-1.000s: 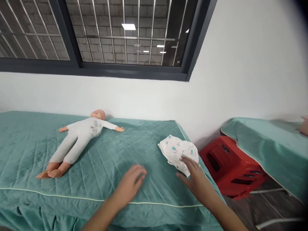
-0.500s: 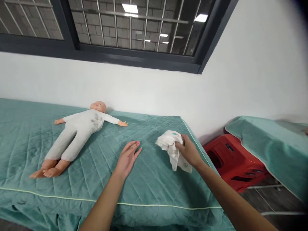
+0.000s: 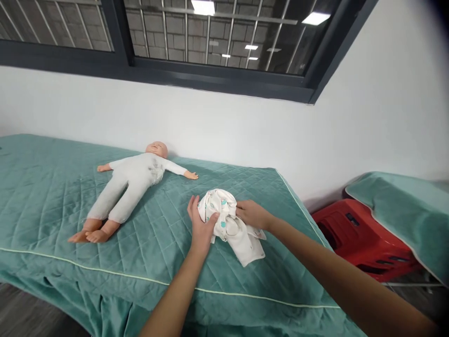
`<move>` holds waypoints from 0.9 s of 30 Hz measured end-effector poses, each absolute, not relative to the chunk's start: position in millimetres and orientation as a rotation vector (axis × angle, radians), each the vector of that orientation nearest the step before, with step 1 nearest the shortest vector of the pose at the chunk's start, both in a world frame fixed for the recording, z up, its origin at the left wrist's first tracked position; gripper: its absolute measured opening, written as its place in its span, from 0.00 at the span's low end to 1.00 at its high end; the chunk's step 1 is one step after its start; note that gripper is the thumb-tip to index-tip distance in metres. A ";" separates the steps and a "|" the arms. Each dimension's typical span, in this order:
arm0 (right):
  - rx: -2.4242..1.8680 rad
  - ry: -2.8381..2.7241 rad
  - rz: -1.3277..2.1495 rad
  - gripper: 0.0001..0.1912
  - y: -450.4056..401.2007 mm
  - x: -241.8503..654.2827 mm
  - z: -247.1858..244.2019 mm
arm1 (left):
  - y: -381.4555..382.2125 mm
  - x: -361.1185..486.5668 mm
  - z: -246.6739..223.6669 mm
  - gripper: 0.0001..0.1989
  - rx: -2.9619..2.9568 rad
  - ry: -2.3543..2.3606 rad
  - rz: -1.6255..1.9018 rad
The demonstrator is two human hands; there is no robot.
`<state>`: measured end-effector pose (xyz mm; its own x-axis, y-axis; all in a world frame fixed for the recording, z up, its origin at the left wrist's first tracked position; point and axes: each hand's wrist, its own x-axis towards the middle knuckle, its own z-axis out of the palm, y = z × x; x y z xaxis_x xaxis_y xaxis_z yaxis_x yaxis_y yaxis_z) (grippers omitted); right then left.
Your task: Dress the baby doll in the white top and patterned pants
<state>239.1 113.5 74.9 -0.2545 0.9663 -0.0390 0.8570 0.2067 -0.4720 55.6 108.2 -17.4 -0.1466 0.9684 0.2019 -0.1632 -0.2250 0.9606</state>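
Note:
A bunched white cloth (image 3: 242, 238), possibly a small garment, has teal prints and a loose flap hanging toward the front. My left hand (image 3: 202, 227) grips its left side, with the thumb on the near face and the fingers behind. At the right edge, my right hand (image 3: 254, 214) is closed on the cloth, its fingertips partly hidden in the folds. Left of both hands lies a baby doll (image 3: 131, 180) on its back, in a white body suit with dark smudges on the chest. Neither hand touches the doll.
The doll and cloth are over a green quilted bed cover (image 3: 168, 252) with pale piping. Behind it are a white wall (image 3: 245, 131) and a dark-framed window (image 3: 217, 86). A red plastic chair (image 3: 361, 238) stands at the right, partly under another green cover (image 3: 417, 210).
My left hand has moved from resting on the cover to gripping the cloth's left side. The cloth has moved left and spread more open, showing its prints. The view has shifted slightly.

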 end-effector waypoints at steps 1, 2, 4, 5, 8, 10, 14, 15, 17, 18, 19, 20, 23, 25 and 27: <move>-1.707 -2.290 0.564 0.16 115.5 241.7 80.5 | 107.1 56.1 -17.0 0.40 1.244 1.079 1.567; -1.694 -2.342 0.552 0.16 117.1 243.9 87.4 | 106.0 56.5 -16.8 0.39 1.305 1.082 1.575; -1.672 -2.406 0.579 0.17 119.7 246.9 104.0 | 103.7 57.4 -17.0 0.37 1.400 1.067 1.581; -1.662 -2.416 0.606 0.17 120.8 247.9 112.8 | 102.4 57.9 -17.6 0.37 1.448 1.058 1.597; -1.636 -2.408 0.648 0.21 124.8 250.5 137.4 | 98.8 60.0 -20.5 0.43 1.618 1.028 1.701; -1.645 -2.445 0.602 0.23 128.2 252.2 150.3 | 97.3 61.6 -22.7 0.44 1.680 1.031 1.758; -1.858 -2.524 0.224 0.21 132.4 249.3 159.4 | 98.2 62.7 -26.5 0.31 1.602 1.142 1.623; -1.897 -2.497 0.047 0.19 131.4 245.6 156.2 | 99.0 62.3 -27.6 0.29 1.584 1.160 1.566; -1.838 -2.446 -0.267 0.14 126.4 235.0 142.4 | 100.5 61.2 -29.9 0.29 1.539 1.163 1.503; -1.751 -2.457 -0.336 0.14 122.7 228.9 132.3 | 101.1 60.6 -30.8 0.30 1.500 1.153 1.502; -1.660 -2.484 -0.340 0.15 118.5 223.3 120.8 | 101.6 59.9 -31.4 0.29 1.454 1.142 1.509; -1.605 -2.500 -0.305 0.16 114.1 218.7 108.5 | 102.0 59.4 -31.8 0.28 1.412 1.135 1.516; -1.604 -2.474 -0.207 0.17 101.2 215.1 73.9 | 103.2 58.3 -31.3 0.21 1.381 1.114 1.504; -1.609 -2.401 -0.224 0.19 92.2 220.0 56.5 | 104.7 58.1 -30.9 0.17 1.351 1.144 1.493; -1.567 -2.339 -0.308 0.19 82.1 226.4 44.2 | 107.0 57.8 -31.5 0.14 1.270 1.208 1.492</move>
<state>226.4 82.1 44.2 -0.3548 0.8590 0.3691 0.9253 0.3791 0.0070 57.8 107.0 -31.5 -0.1599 0.9655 0.2053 0.0002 -0.2080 0.9781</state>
